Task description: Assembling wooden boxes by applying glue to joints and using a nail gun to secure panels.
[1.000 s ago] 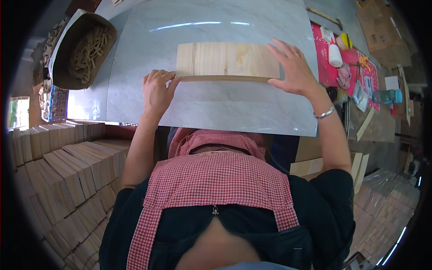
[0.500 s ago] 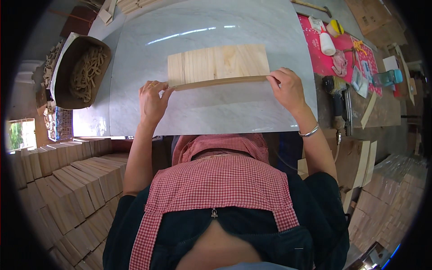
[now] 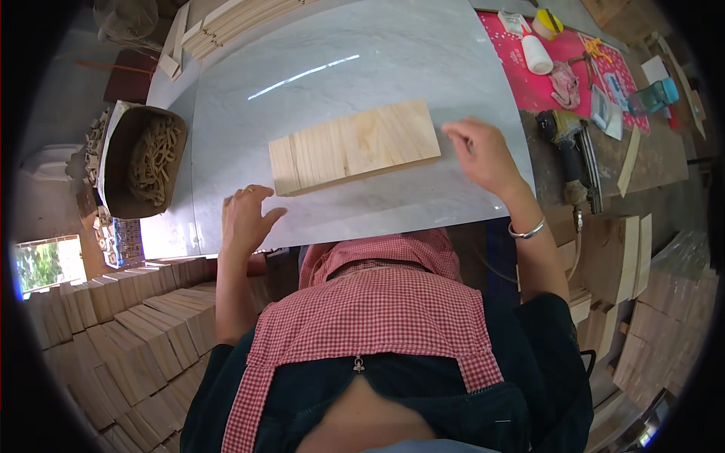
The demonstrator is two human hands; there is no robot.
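One board (image 3: 355, 143) lies flat on the pale table (image 3: 325, 83) in the head view, its long sides slanting from a little below 9 o'clock to a little above 3, its near edge towards 6. Taking the board as the clock's centre, the left hand (image 3: 243, 219) is at 8 o'clock, open, thumb spread from the fingers. Its fingertips are right by the board's near left corner; whether they touch it, I cannot tell. The right hand (image 3: 487, 155) is at 3 o'clock, just beside the right end and apart from it, fingers loosely curled. No grip on the board shows, though I cannot tell whether something small sits within that curl.

The step in hand looks like placing or squaring the board by its ends, at a point between grips. Taking hold again would call for the left fingers and thumb to close on the near left corner, and for the right hand to shift slightly towards 9 and open around the right end. Keeping both ends level would matter, since a push at one end alone could swing the board further askew.

Around it, a box (image 3: 109, 162) of tan loops stands at 9 o'clock, wooden strips (image 3: 226, 26) lie between 10 and 11, and a power tool (image 3: 566, 155) lies at 3, beyond the right hand.
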